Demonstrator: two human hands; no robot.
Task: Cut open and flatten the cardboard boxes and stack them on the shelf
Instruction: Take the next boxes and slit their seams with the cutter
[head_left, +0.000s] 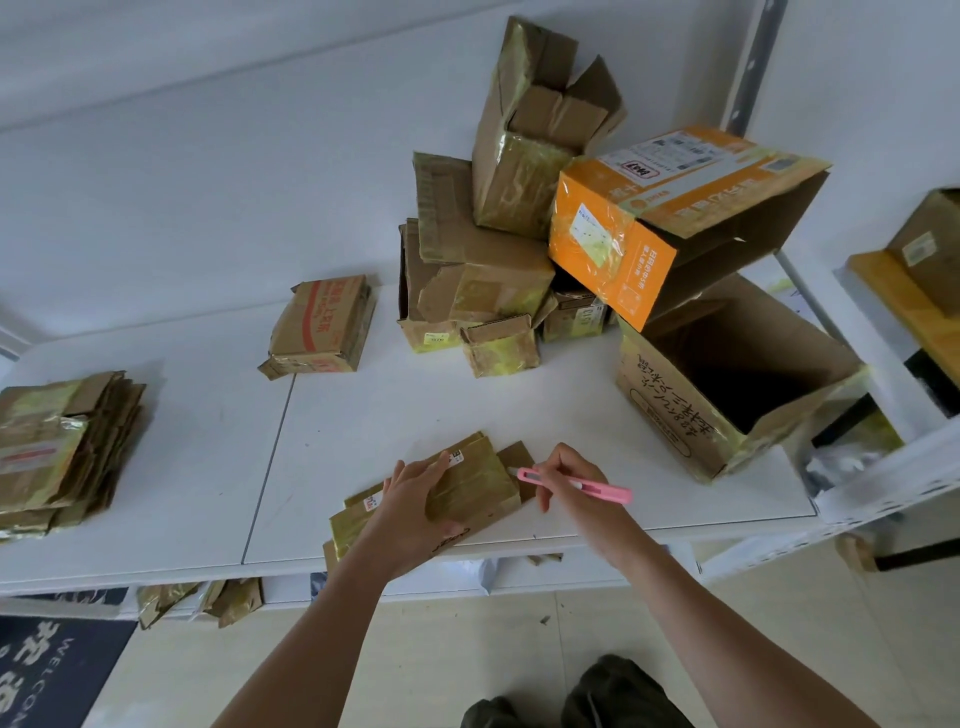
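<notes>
A small brown taped box (472, 488) lies flattened at the front edge of the white table (363, 415). My left hand (410, 499) rests on top of it with fingers spread, pressing it down. My right hand (569, 480) grips a pink utility knife (576, 485), its tip at the box's right end flap. A stack of flattened boxes (62, 447) sits at the table's left end, and a smaller flat stack (322, 327) lies further back.
A heap of uncut brown boxes (483, 249) fills the back middle, with an orange box (670, 218) atop a large open brown box (727, 384) at right. A white shelf frame (883, 467) stands at right. Cardboard scraps (208, 600) lie under the table.
</notes>
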